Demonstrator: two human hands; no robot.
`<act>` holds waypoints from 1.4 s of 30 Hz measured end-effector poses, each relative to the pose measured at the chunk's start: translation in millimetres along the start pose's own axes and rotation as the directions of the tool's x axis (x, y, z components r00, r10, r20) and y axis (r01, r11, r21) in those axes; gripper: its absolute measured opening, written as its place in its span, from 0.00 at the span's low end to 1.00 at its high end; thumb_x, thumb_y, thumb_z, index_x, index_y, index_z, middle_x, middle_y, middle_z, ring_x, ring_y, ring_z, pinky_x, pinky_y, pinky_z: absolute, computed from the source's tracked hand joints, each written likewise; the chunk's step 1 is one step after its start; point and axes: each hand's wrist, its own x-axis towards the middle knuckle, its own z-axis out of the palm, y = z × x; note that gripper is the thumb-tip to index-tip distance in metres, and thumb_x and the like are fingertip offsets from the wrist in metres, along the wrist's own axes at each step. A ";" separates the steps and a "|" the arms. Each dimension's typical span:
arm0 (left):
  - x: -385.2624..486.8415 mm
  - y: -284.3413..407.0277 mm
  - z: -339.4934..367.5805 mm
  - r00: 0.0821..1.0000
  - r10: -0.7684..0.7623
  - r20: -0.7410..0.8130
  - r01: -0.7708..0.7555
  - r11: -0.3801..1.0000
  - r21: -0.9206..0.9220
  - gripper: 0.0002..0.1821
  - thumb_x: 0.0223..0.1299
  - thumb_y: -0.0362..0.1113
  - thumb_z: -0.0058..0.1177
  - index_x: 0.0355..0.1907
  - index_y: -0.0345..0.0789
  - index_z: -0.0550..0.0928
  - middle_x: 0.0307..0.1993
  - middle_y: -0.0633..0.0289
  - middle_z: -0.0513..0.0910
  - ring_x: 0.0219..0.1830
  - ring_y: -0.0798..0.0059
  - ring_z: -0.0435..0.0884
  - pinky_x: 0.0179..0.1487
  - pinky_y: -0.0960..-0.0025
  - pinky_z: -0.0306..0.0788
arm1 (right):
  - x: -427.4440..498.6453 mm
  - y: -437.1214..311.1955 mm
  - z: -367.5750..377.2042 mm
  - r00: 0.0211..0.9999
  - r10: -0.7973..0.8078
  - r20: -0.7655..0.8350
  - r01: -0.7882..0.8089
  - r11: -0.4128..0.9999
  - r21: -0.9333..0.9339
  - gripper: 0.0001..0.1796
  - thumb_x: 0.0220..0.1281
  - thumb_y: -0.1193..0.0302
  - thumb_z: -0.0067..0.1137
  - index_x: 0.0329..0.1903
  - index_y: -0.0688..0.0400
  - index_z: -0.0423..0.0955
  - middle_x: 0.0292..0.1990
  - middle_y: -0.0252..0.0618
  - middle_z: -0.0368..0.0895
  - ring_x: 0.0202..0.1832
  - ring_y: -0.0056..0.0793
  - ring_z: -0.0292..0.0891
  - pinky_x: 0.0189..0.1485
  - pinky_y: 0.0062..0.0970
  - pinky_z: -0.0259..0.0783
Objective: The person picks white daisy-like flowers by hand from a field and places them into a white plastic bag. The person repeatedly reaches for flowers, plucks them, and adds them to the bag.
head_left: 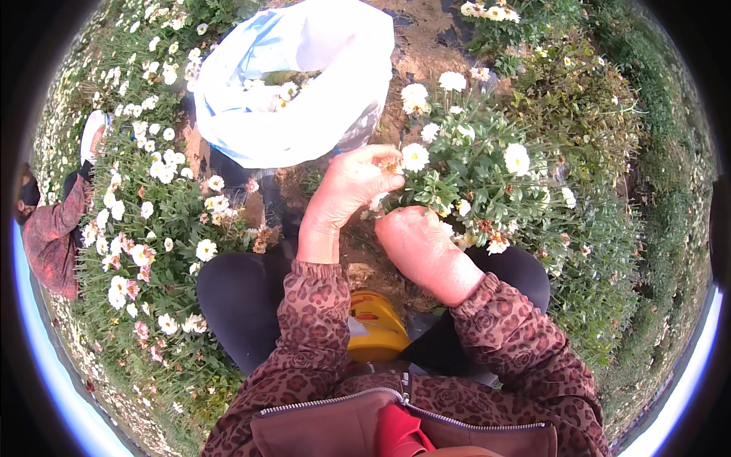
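Note:
My left hand [357,180] is bent around a browned flower head [390,165], its thumb and fingers curled at the left edge of a leafy bush with white flowers. Just to the right of it is an open white flower [415,157]. Below and to the right, my right hand [414,231] lies against the lower left side of the bush, back of the hand up; its fingers are hidden, so whether it grips a stem does not show. Beyond my left hand stands a large open white plastic bag [297,131] with picked flower heads [287,91] inside.
A row of white and pinkish flowers [165,165] runs along the left. Another person [54,240] is at the far left beyond it. A yellow container [377,325] sits between my knees. Browned plants [577,97] and green rows [674,143] lie on the right.

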 end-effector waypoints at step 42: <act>28.3 14.2 -52.1 0.947 -0.308 0.089 0.116 0.588 0.800 0.06 0.48 0.24 0.63 0.30 0.33 0.81 0.25 0.64 0.81 0.26 0.75 0.79 0.27 0.67 0.71 | 7.1 12.7 5.4 0.997 -0.069 0.036 0.058 0.967 0.247 0.04 0.58 0.79 0.54 0.33 0.60 0.78 0.26 0.50 0.84 0.35 0.51 0.86 0.38 0.47 0.82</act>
